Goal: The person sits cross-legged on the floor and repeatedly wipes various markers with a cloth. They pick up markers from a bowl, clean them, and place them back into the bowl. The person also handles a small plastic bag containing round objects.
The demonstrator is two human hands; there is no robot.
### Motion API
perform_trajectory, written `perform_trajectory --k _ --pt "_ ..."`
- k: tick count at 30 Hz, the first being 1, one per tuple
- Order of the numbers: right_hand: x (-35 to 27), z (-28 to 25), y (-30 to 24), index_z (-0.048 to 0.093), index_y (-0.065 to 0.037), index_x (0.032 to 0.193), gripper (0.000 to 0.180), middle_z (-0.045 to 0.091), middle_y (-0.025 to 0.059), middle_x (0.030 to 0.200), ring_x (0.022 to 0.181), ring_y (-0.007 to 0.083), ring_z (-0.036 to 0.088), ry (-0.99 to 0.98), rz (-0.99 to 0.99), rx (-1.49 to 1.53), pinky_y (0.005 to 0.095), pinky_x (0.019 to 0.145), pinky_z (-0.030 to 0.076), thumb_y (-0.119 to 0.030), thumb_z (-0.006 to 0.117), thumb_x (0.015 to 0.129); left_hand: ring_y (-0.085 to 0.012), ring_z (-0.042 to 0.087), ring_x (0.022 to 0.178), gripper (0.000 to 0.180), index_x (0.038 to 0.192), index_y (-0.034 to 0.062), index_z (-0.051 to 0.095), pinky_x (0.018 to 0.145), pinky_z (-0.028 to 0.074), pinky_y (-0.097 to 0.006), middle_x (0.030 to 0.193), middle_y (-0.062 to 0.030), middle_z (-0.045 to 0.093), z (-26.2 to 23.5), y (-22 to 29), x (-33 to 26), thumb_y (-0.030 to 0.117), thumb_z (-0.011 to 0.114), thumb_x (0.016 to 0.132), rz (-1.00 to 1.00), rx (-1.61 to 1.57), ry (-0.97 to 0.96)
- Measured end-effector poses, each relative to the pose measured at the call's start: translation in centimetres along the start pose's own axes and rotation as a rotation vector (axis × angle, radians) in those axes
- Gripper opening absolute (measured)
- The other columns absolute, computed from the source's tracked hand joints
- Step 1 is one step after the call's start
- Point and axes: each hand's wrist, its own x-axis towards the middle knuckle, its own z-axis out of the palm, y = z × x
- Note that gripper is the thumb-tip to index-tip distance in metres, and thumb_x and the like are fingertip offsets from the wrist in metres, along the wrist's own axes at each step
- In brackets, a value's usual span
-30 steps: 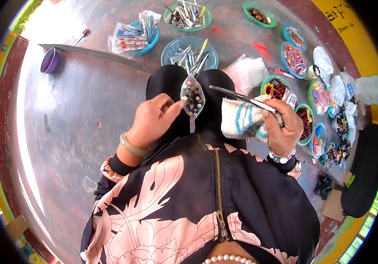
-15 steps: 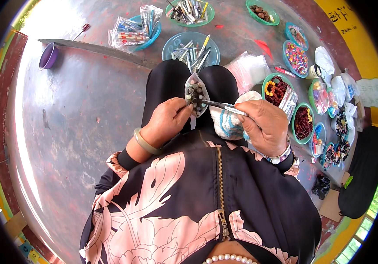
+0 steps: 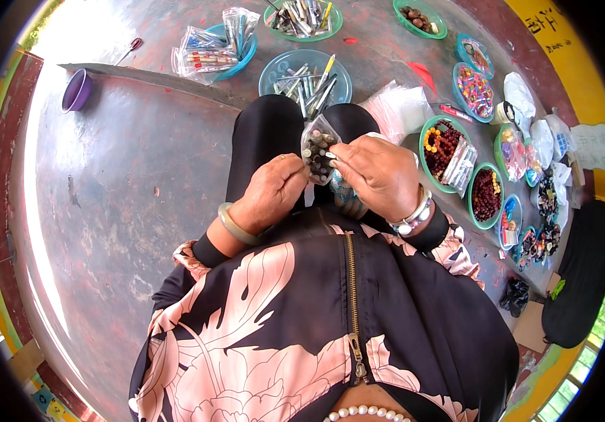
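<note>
Over my lap is a clear plastic bag packed with several pens, their ends facing up. My left hand pinches the bag by its left side. At the bag's right side, my right hand is closed on a pen; only a small light end shows at the fingertips, and the remainder is down among the others. Beneath my right hand lies a white and blue cloth, partly covered. Beyond my knees stands a clear blue basin of loose pens.
Bagged pens fill a blue basin, and more pens lie in a green basin. Flat plastic bags are right of my knee. Farther right, a green basin holds bead strings. A purple bowl sits far left.
My right hand has moved left to the bag, and the pen in it has gone down among the others. The cloth is now more covered. My left hand stays on the bag.
</note>
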Motion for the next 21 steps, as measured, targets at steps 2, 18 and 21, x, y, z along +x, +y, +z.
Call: perform_trajectory --k 2,18,21 --pt "0.2 0.0 -0.1 0.066 -0.007 0.091 0.017 0.061 0.0069 0.073 0.064 0.0249 0.060 -0.016 0.064 -0.017 0.0328 0.054 0.046 -0.010 0.070 0.074 -0.0242 0.053 0.066 0.014 0.079 -0.0031 0.055 0.063 0.043 -0.033 0.071 -0.0117 0.053 0.2 -0.1 0.0 0.005 0.047 0.088 -0.018 -0.049 0.010" --pt "0.4 0.5 0.4 0.064 -0.009 0.085 0.010 0.058 0.0050 0.074 0.068 0.0246 0.060 -0.075 0.171 -0.049 0.0342 0.057 0.047 -0.016 0.065 0.077 -0.0174 0.052 0.065 0.017 0.078 -0.0020 0.056 0.063 0.043 -0.029 0.070 -0.0071 0.055 0.1 -0.3 0.2 0.005 0.045 0.090 -0.132 -0.184 0.036" --pt "0.3 0.3 0.5 0.067 -0.009 0.086 0.011 0.060 0.0058 0.073 0.067 0.0241 0.061 -0.065 0.184 0.039 0.0328 0.055 0.046 -0.011 0.067 0.076 -0.0163 0.052 0.065 0.018 0.079 -0.0022 0.056 0.063 0.043 -0.028 0.071 -0.0064 0.055 0.2 -0.2 0.1 0.005 0.045 0.090 -0.163 -0.197 0.031"
